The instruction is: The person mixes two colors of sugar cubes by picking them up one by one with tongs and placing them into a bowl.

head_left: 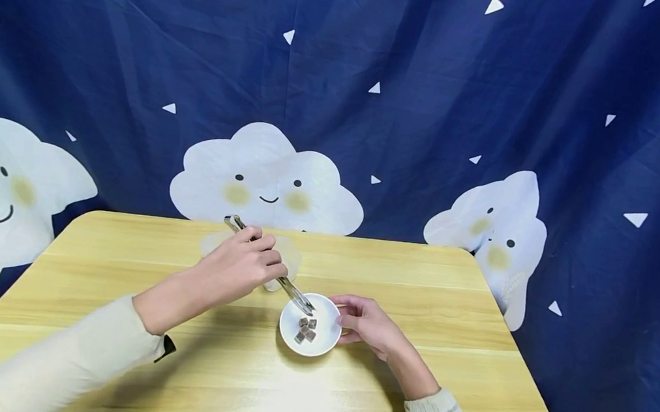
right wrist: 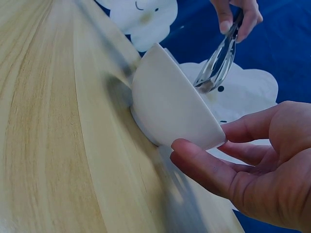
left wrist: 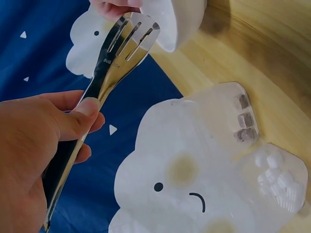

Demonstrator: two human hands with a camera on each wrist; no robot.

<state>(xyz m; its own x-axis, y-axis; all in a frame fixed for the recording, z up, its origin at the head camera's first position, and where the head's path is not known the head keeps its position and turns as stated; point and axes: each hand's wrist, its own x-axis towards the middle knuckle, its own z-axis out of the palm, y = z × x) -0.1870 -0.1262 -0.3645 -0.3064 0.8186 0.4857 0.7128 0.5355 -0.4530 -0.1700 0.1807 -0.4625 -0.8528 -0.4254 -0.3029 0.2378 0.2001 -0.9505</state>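
My left hand [head_left: 244, 261] grips a pair of metal serving tongs [head_left: 297, 295] with slotted ends, thumb on one arm and fingers round the other in the left wrist view. The tong tips hang over a white bowl [head_left: 327, 336]. A brownish cube [right wrist: 206, 86] shows at the tips in the right wrist view. Several brown cubes [head_left: 306, 330] lie in the bowl. My right hand [head_left: 369, 327] holds the bowl at its right side, with the thumb [right wrist: 199, 158] against the outer wall and the fingers by the rim. The bowl stands on the wooden table.
Behind my left hand stand two clear containers, partly hidden in the head view. One container [left wrist: 250, 114] has brown cubes in it, the other [left wrist: 301, 167] small white pieces [left wrist: 282, 184]. A blue curtain [head_left: 339, 102] with smiling clouds hangs behind the table [head_left: 419, 266].
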